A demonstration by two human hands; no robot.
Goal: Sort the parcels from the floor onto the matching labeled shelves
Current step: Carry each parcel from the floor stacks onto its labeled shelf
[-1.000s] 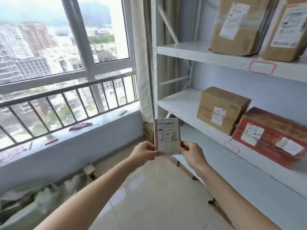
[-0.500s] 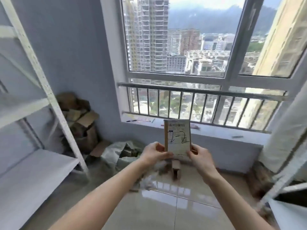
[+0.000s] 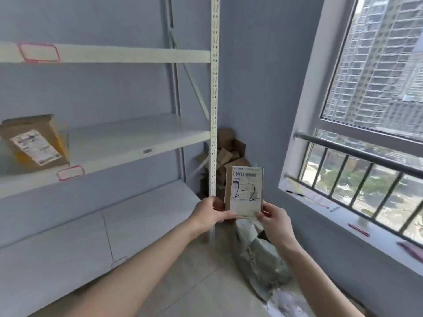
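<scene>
Small parcel (image 3: 245,193) marked 2-2 is held upright in front of the shelf rack (image 3: 214,92), fingers of left hand (image 3: 209,213) and right hand (image 3: 273,219) pinching its lower corners. Main risk is misfiling: the shelf tags (image 3: 70,173) read blank from here (blurred), so a wrong level is likely, and the light corner pinch could let it slip.

Bright daylight from the window (image 3: 375,92); soft motion blur, wide-angle bending at edges
</scene>
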